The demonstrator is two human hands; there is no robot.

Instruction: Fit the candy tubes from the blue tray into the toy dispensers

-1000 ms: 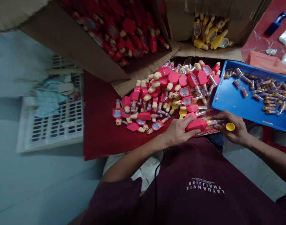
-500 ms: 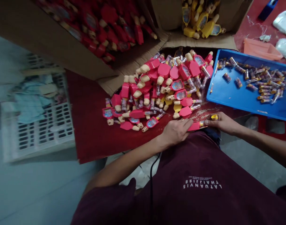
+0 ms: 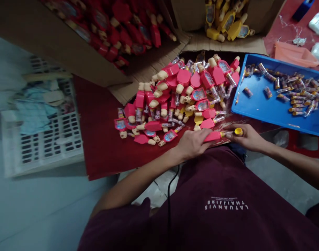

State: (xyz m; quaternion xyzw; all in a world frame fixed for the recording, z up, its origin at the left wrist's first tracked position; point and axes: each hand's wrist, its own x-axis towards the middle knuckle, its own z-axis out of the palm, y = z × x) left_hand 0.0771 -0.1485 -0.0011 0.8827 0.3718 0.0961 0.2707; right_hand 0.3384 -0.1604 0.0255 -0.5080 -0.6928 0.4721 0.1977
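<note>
My left hand [image 3: 194,142] is closed around a red toy [image 3: 213,136] near the table's front edge. A small clear tube with a yellow band [image 3: 223,134] joins the toy's right end. The fingers of my right hand [image 3: 243,136] pinch the tube's far end, and a yellow cap [image 3: 238,131] shows at that hand, its round face turned up. Just beyond my hands lies a heap of red toys [image 3: 183,77] with pale heads and clear tubes. To the right, a blue tray [image 3: 266,116] holds several small wrapped tubes [image 3: 297,104] with yellow ends.
Cardboard boxes stand behind the heap, one with red toys [image 3: 121,14], another with yellow toys [image 3: 227,21]. An orange tray [image 3: 295,54] is at the back right. A white crate [image 3: 41,139] with a cloth [image 3: 36,111] sits left of the red table [image 3: 96,153].
The red toy has shifted slightly left with my left hand, and more of the tube shows between my hands. The yellow cap at my right hand has turned its round face upward.
</note>
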